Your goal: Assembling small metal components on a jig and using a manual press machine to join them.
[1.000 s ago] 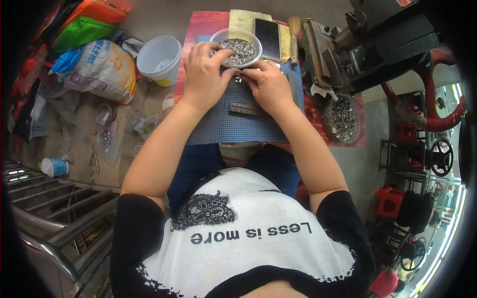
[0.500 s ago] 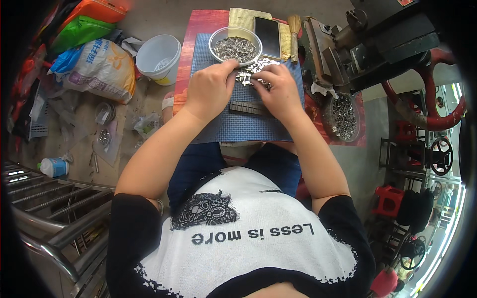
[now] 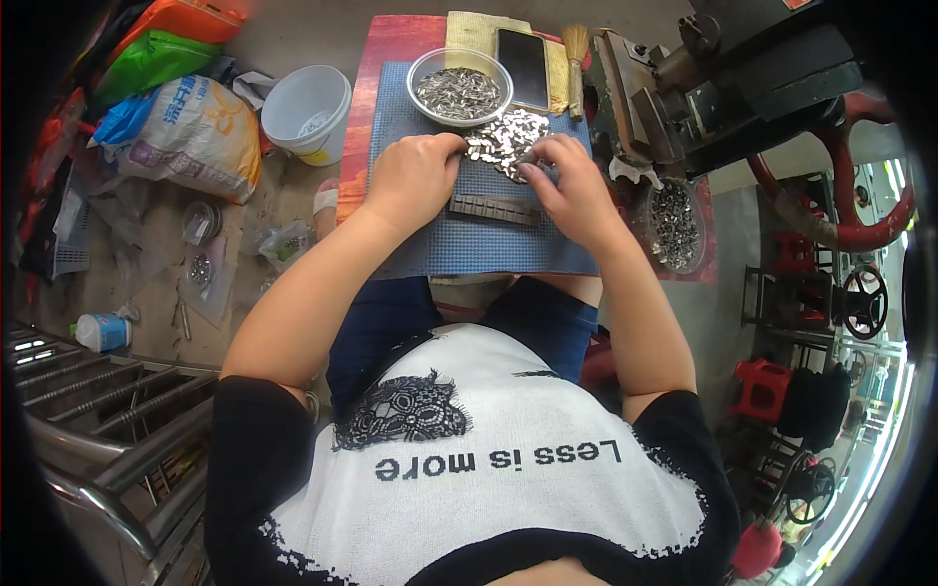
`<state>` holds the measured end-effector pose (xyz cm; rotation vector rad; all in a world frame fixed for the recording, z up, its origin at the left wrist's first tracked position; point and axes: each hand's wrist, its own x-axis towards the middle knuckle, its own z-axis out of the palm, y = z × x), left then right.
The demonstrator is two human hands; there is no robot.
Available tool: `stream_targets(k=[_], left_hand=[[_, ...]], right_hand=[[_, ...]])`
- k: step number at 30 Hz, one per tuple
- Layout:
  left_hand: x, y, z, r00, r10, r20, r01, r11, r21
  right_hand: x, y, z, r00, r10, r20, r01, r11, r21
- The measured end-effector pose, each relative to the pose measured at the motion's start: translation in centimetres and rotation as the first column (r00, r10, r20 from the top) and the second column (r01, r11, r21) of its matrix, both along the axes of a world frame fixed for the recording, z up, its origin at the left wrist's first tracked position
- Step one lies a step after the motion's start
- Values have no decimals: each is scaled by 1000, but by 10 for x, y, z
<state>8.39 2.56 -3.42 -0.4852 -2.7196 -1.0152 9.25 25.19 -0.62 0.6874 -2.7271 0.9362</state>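
Note:
Small shiny metal pieces (image 3: 506, 140) lie in a loose, flat heap on a blue textured mat (image 3: 401, 256). At the heap's left edge is my left hand (image 3: 414, 176), its fingers curled and the thumb close to the forefinger; whatever they may hold is hidden. My right hand (image 3: 575, 190) is bent over the right edge, thumb and forefinger drawn together by the pieces, too small to make out between them. A dark slotted metal bar (image 3: 495, 210) lies on the mat between my wrists. Just beyond the heap stands a clear round tub (image 3: 414, 105) full of thin metal pieces.
A phone (image 3: 524, 68) lies on a yellow cloth behind the heap, beside a brush (image 3: 575, 73). Right of the mat are a machine (image 3: 664, 107) and a tub of metal parts (image 3: 674, 230). A white bucket (image 3: 293, 98) and sacks (image 3: 200, 137) stand left.
My right hand has drawn back to the right and slightly nearer, uncovering more of the heap. My left hand has shifted slightly nearer, its fingertips now beside the heap's left edge.

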Motion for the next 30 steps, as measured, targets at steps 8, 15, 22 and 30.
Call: stream_targets(k=[8, 15, 22, 30], left_hand=[[-2, 5, 3, 999, 32, 31, -31, 999, -23], [11, -4, 11, 990, -91, 106, 80, 992, 100], [11, -7, 8, 989, -94, 111, 86, 994, 75], [7, -11, 4, 987, -141, 78, 139, 990, 36]], right_hand=[[33, 17, 9, 987, 130, 93, -133, 991, 24], [35, 14, 6, 988, 95, 120, -99, 995, 27], [28, 14, 10, 981, 87, 173, -91, 996, 17], [2, 7, -7, 999, -9, 39, 7, 998, 58]])
